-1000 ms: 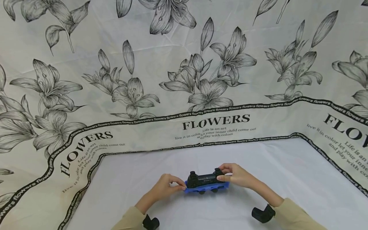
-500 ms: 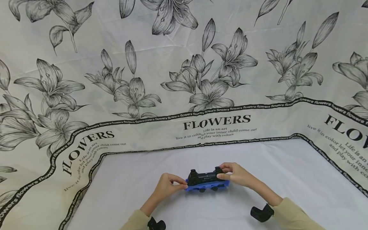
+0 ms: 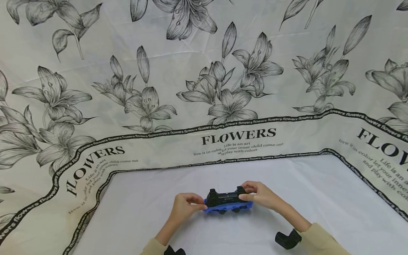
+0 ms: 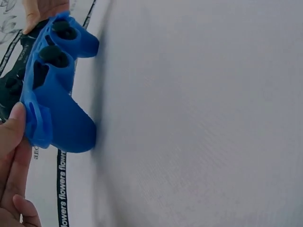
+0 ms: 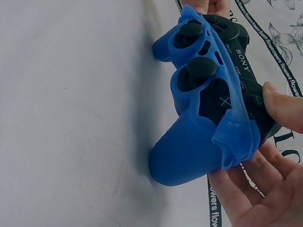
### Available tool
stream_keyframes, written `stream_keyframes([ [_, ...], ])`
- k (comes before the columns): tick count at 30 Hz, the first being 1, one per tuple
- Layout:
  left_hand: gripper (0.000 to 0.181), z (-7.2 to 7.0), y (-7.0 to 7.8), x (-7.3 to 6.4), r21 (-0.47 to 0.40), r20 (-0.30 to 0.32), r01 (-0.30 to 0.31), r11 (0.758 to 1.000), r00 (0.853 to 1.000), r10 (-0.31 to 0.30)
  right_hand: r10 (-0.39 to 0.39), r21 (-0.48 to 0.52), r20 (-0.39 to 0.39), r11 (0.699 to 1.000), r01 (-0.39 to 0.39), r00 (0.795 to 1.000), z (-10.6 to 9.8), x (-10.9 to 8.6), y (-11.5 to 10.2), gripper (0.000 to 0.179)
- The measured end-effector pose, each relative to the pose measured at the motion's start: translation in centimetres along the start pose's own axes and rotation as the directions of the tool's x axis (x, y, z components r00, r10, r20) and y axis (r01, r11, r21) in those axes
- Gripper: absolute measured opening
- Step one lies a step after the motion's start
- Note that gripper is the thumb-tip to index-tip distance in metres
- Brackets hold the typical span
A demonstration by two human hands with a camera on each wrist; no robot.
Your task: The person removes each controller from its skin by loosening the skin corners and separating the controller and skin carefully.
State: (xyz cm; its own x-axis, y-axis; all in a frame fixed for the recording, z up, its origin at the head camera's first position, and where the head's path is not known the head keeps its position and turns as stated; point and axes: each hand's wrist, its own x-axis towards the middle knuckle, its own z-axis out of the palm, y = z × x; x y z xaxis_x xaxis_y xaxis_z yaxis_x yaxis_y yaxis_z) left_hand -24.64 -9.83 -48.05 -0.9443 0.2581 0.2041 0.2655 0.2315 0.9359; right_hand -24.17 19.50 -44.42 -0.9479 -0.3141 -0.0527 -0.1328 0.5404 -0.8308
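Observation:
A black Sony game controller (image 3: 225,199) stands on its grips on the white table, held from both sides. A blue silicone sleeve (image 5: 182,146) covers its grips and the part around the thumbsticks; the black button side, with SELECT and START lettering, is bare. My left hand (image 3: 185,206) pinches the sleeve's edge at the controller's left end, thumb on the blue rubber (image 4: 39,123). At the other end my right hand (image 3: 259,194) grips the black shoulder part, thumb by the triangle button. In the right wrist view the sleeve's edge is bunched up near the right fingers.
A white cloth surface (image 3: 153,184) lies under the controller. Behind it hangs a floral curtain (image 3: 191,78) with FLOWERS lettering and black bands, which also runs along both sides. Black wrist mounts (image 3: 288,239) stick out from the beige sleeves.
The controller and both hands keep nearly the same place. My left wrist has shifted slightly to the right, and the left fingers stay at the sleeve's edge.

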Motion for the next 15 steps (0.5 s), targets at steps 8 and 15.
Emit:
stream_keyframes([
  [8, 0.037, 0.6, 1.3, -0.3, 0.102, 0.010, 0.032, 0.994, 0.999, -0.033, 0.003, -0.013, -0.074, 1.000, -0.004, 0.997, 0.5, -0.2, -0.2, 0.044],
  [15, 0.043, 1.2, 2.1, 0.3, 0.221, 0.039, 0.041, 0.974, 0.998, -0.051, 0.016, -0.037, -0.110, 0.999, -0.020, 0.994, 0.8, -0.3, -0.4, 0.047],
])
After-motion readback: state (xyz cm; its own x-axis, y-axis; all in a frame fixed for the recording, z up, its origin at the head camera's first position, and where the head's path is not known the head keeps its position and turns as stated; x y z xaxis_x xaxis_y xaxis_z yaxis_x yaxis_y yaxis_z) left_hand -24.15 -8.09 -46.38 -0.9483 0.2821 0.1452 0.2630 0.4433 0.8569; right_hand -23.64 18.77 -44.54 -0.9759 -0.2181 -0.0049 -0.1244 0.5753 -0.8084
